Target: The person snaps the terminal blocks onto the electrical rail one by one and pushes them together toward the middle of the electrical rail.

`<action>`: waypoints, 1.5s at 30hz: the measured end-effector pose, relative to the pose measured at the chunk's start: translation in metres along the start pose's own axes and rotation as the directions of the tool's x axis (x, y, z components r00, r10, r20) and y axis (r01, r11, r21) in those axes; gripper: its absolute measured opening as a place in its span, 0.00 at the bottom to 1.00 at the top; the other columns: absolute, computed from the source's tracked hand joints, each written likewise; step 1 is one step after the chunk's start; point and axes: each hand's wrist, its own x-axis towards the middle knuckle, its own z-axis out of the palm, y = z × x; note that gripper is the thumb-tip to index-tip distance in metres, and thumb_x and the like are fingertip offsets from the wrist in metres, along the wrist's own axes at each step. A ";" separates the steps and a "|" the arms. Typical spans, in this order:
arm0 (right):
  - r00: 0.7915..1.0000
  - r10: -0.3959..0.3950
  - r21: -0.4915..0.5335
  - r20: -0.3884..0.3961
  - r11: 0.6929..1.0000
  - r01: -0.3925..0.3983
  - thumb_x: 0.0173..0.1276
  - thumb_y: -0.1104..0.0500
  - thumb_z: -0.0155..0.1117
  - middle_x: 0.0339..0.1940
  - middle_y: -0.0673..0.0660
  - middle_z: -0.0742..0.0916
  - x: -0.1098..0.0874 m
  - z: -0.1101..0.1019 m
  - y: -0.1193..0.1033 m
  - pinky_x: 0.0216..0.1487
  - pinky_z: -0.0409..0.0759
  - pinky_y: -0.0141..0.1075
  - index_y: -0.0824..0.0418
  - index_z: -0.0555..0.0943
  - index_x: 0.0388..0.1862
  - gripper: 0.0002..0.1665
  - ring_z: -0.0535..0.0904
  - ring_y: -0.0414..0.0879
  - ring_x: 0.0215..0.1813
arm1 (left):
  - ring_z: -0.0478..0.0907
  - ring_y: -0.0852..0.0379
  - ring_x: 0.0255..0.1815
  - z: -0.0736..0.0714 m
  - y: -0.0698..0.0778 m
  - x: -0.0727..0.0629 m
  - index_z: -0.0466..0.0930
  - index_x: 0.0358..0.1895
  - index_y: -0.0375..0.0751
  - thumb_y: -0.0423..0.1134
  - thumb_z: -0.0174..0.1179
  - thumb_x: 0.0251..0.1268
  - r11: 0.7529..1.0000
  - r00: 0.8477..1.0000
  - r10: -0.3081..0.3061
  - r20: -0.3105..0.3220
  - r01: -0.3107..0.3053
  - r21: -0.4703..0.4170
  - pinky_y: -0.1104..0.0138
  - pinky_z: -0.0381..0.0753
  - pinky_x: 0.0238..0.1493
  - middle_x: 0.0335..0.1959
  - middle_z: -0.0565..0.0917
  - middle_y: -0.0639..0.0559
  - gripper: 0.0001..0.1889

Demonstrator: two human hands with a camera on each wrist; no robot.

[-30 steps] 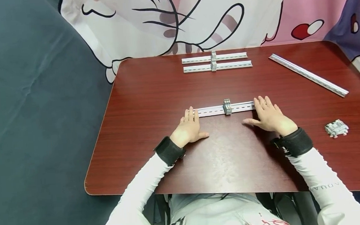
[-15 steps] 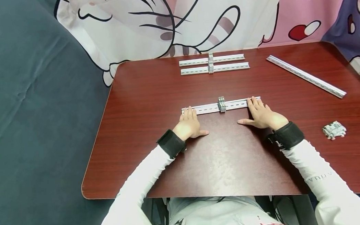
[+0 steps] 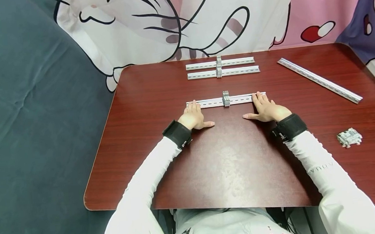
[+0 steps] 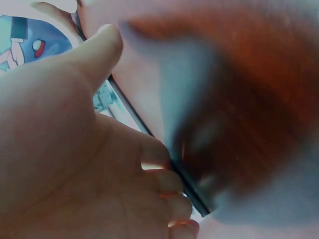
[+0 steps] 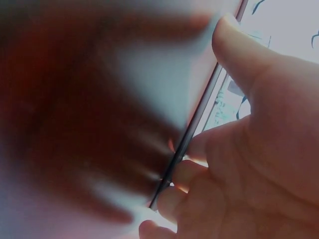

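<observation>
1. Slotted rail (image 3: 210, 103) lies on the table (image 3: 139, 170), long axis left to right; grey blocks (image 3: 226, 99) near its middle;
2. left hand (image 3: 192, 117) and right hand (image 3: 266, 109), equally near, rest outstretched fingers on opposite ends, clasping nothing;
3. paired rails (image 3: 204, 74) lie beyond.

This looks like a makeshift indoor assembly station, shown by the wood-grain worktop (image 3: 229, 171) bearing slotted metal rails (image 3: 210, 103) and small grey modules (image 3: 226, 99), with cartoon-printed cloth (image 3: 214, 26) hanging behind.
</observation>
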 end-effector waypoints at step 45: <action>0.988 0.129 -0.033 0.086 0.991 -0.126 0.73 0.37 0.47 0.76 0.74 0.35 0.067 -0.044 0.005 0.72 0.39 0.68 0.73 0.30 0.76 0.57 0.29 0.68 0.78 | 0.42 0.43 0.80 -0.023 -0.026 0.091 0.37 0.77 0.32 0.75 0.39 0.63 1.000 0.999 -0.017 -0.039 0.017 0.002 0.56 0.55 0.76 0.79 0.36 0.37 0.55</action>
